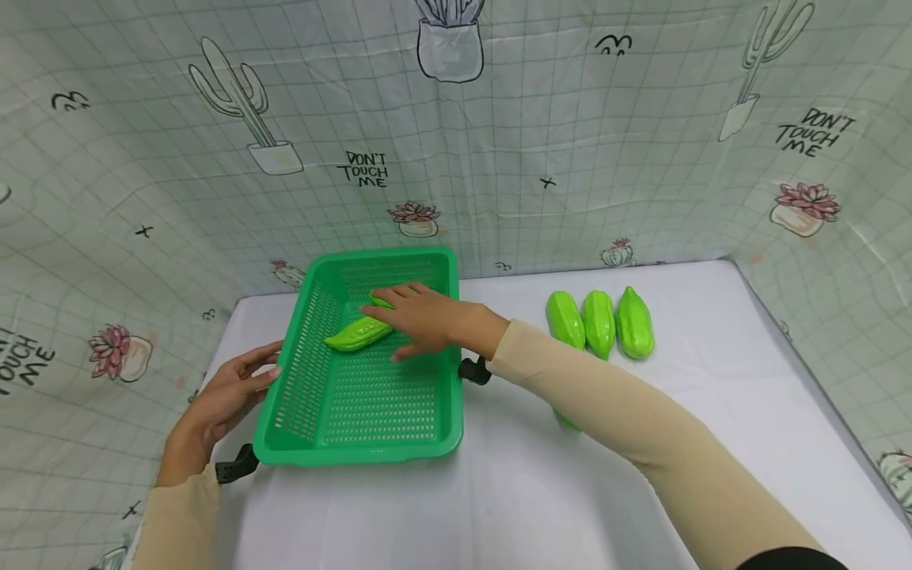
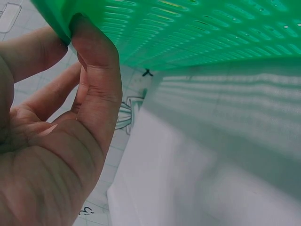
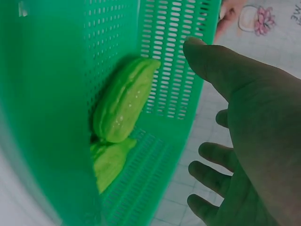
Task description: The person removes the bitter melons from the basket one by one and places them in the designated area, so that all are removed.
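Head view: outlying gourds (image 1: 635,323) lie right of the basket (image 1: 349,457), beside the right sleeve (image 1: 606,404), which could roll them by dropping. Left wrist: the left hand (image 2: 51,155) pinches the basket's edge (a tug might skid it). Right wrist: the right hand (image 3: 263,127) grasps nothing, fingers parted; two gourds (image 3: 124,101) lie inside the basket.

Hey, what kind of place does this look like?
Likely a staged work booth: cactus-print fabric screens three sides of a white-covered table, which holds a green plastic basket and bitter gourds.

Two ridged green gourds (image 3: 124,106) in a perforated green basket (image 3: 47,103), bare fingers (image 3: 218,157) apart from both.
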`<state>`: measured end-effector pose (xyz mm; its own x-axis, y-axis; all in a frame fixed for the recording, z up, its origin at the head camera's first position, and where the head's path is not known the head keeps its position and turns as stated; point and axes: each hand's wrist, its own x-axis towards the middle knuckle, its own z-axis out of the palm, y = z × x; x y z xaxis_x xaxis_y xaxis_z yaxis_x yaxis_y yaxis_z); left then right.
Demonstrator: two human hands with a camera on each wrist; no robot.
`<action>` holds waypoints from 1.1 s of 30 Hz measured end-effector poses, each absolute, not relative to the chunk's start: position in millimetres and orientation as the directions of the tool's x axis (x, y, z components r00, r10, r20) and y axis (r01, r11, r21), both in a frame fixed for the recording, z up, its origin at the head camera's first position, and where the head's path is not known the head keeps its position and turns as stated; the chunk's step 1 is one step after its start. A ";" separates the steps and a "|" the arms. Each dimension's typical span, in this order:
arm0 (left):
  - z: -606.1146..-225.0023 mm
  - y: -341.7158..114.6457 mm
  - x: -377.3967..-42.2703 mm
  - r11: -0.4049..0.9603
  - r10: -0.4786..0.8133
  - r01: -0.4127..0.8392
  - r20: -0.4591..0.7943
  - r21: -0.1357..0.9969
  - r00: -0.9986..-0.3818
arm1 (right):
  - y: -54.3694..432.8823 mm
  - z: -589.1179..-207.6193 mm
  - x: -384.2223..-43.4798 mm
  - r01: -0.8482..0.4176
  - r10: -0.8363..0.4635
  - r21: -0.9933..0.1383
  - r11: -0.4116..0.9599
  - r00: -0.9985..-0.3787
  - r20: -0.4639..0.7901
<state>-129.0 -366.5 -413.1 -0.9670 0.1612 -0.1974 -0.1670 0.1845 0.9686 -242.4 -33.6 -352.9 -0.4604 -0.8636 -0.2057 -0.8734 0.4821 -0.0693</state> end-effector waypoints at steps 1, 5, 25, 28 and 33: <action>-413.3 -366.2 -128.9 0.186 0.163 -0.167 -0.198 0.968 -0.967 | -35.6 -353.8 -243.2 -0.871 -0.860 -0.072 0.486 -0.463 -0.215; -413.6 -365.5 -128.8 0.199 0.164 -0.170 -0.204 0.965 -0.965 | -44.1 -357.0 -246.5 -0.864 -0.851 -0.086 0.496 -0.464 -0.246; -413.2 -365.0 -128.2 0.171 0.173 -0.165 -0.194 0.971 -0.966 | -84.2 -380.2 -261.1 -0.874 -0.825 -0.046 0.484 -0.438 -0.357; -413.3 -365.5 -128.8 0.171 0.170 -0.167 -0.196 0.971 -0.966 | -88.6 -382.0 -261.3 -0.875 -0.821 -0.045 0.482 -0.433 -0.372; -412.9 -366.2 -129.9 0.186 0.159 -0.173 -0.204 0.967 -0.966 | -95.0 -384.4 -260.0 -0.871 -0.806 -0.050 0.488 -0.428 -0.409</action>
<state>-129.9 -366.2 -412.9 -0.9660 0.1593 -0.2036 -0.1731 0.1860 0.9672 -260.0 -95.0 -384.4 -0.4278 -0.8061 -0.4088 -0.8714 0.4880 -0.0503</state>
